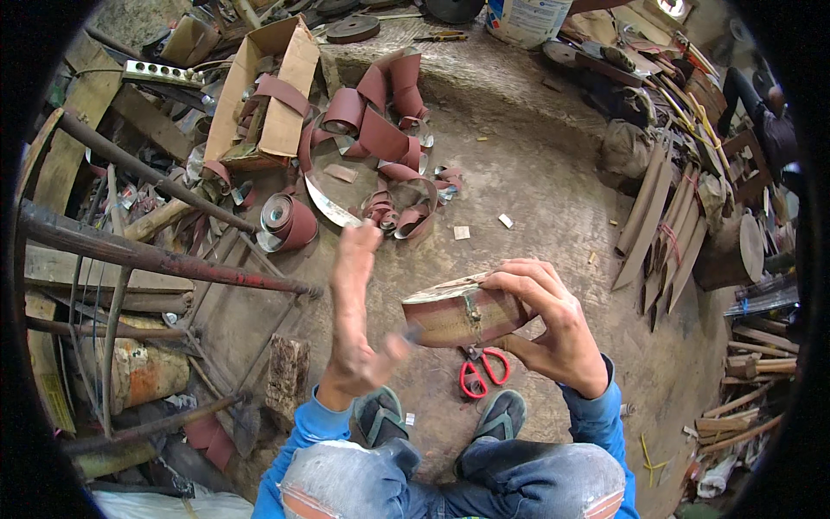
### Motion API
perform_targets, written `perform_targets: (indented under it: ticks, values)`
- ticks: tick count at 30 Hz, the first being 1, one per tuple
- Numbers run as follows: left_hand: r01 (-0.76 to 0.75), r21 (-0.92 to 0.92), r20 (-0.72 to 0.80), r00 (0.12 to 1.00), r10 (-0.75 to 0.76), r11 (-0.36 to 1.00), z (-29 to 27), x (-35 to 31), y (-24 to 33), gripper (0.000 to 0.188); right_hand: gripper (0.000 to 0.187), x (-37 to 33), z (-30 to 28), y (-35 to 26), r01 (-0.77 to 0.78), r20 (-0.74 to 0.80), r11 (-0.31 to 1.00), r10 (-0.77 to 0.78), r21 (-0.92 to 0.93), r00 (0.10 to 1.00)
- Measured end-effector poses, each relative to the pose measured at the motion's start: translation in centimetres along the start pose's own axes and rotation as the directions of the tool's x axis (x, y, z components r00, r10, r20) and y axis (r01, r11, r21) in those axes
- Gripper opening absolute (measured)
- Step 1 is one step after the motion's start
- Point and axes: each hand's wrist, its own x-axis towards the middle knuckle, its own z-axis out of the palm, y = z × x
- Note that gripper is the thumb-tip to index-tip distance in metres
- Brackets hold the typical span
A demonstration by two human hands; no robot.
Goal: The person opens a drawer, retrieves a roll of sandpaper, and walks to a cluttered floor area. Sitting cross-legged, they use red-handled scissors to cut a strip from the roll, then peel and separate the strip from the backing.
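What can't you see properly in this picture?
Head view:
Left hand: blurred, so I can't tell its grip.
Red-handled scissors: the brown block hides their blade tips.
Cardboard box: its side hides part of the inside.
Other person: cut off by the picture's edge.

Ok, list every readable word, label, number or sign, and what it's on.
None legible to quote.
White bucket, top: printed label, too small to read.
Yellow strip, far left: dark marks, too small to read.
Round brown piece in right hand: no legible text.
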Motion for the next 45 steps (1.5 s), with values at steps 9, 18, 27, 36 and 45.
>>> perform_targets:
  ticks: [9,18,27,36,45]
  values:
    - [-0.196,0.209,0.195,0.968,0.156,0.958,1.0,-0.5,1.0,0.033,0.065,-1.0,1.0,-0.5,-0.056,-0.112,0.997,0.062,0.054,0.992]
    - [-0.208,0.236,0.077,0.978,0.196,0.949,2.7,-0.8,1.7,0.019,0.061,-1.8,3.6,-1.5,-0.076,-0.324,0.993,0.102,0.092,0.940]
    - [0.387,-0.083,0.153,0.916,-0.372,0.918,2.6,-1.7,-2.6,0.057,0.043,-1.8,5.9,5.0,-0.218,-0.160,0.828,0.344,0.516,0.925]
    - [0.425,0.062,-0.008,0.905,-0.425,0.903,0.9,-3.5,-5.9,0.055,0.068,-17.5,18.0,13.7,-0.449,0.092,0.782,0.533,-0.432,0.841]
    - [0.545,-0.063,0.005,0.838,-0.546,0.836,1.1,-3.0,-5.8,0.062,0.074,-19.8,18.4,14.7,-0.545,0.199,0.780,0.612,-0.307,0.765]
